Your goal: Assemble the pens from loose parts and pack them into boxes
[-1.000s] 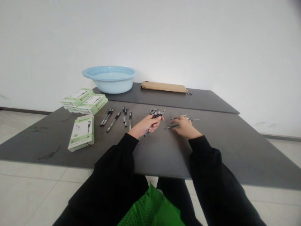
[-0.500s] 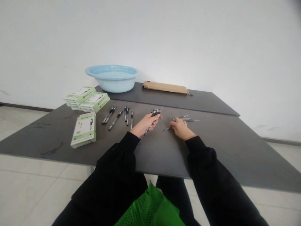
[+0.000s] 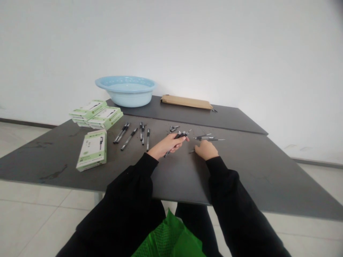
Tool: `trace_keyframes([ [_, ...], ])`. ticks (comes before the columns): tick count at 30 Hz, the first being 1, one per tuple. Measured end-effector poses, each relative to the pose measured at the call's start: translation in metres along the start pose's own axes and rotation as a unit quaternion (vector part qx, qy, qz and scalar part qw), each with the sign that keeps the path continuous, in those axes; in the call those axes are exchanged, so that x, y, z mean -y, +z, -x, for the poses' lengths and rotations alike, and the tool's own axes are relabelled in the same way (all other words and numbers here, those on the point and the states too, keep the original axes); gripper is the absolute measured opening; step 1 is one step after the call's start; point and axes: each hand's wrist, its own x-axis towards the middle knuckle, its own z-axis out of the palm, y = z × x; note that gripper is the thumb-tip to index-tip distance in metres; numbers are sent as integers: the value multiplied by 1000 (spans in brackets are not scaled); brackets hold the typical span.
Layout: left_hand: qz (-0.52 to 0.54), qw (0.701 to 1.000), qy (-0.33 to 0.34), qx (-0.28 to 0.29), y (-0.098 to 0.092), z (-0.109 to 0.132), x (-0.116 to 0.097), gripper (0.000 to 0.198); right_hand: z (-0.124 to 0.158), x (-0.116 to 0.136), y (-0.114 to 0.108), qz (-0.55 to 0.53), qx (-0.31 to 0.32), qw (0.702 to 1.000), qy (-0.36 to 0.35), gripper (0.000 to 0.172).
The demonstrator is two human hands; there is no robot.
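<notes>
My left hand (image 3: pixel 168 144) is closed around several pen barrels (image 3: pixel 180 134), whose ends stick out past the thumb and below the palm. Just right of it, my right hand (image 3: pixel 207 150) is closed close to the table, with a thin pen refill (image 3: pixel 192 151) poking out at its left side. Beyond the right hand lie several loose refills (image 3: pixel 211 137). Small dark pieces that look like pen caps (image 3: pixel 173 128) lie behind my left hand. To its left, several capped black pens (image 3: pixel 129 139) are spread on the table.
A green-and-white pen box (image 3: pixel 92 150) lies at the left, with a stack of similar boxes (image 3: pixel 104 117) behind it. A light blue basin (image 3: pixel 130 98) and a brown cardboard packet (image 3: pixel 186 101) sit at the back of the dark table (image 3: pixel 254 178), near the wall.
My right hand has moved slightly nearer to me, away from the loose refills. My left hand has shifted a little right and nearer with the barrels, and the cap-like pieces behind it now show.
</notes>
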Motion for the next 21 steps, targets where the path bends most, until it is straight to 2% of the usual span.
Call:
trace_keyframes([
  [5, -29, 999, 3, 17, 2, 0, 1, 32, -6, -18, -1, -29, 49, 998, -20, 32],
  [11, -75, 997, 17, 7, 1, -4, 10, 41, 5, -17, -7, -70, 107, 992, -10, 18],
  [13, -84, 996, 22, 6, 0, -5, 12, 42, 7, -19, -9, -77, 101, 992, -28, 15],
  [16, -102, 994, 35, 5, 1, -5, 12, 44, 6, -27, -18, -152, 78, 983, -69, 23],
  [18, -127, 991, 46, 2, 2, -5, 11, 45, 4, -34, -27, -314, 52, 945, -73, 26],
  [19, -142, 989, 51, 1, 3, -5, 10, 46, 3, -37, -31, -416, 30, 906, -71, 25],
  [21, -174, 983, 57, 4, 4, -4, 10, 46, 3, -39, -39, -595, -22, 800, -79, 22],
])
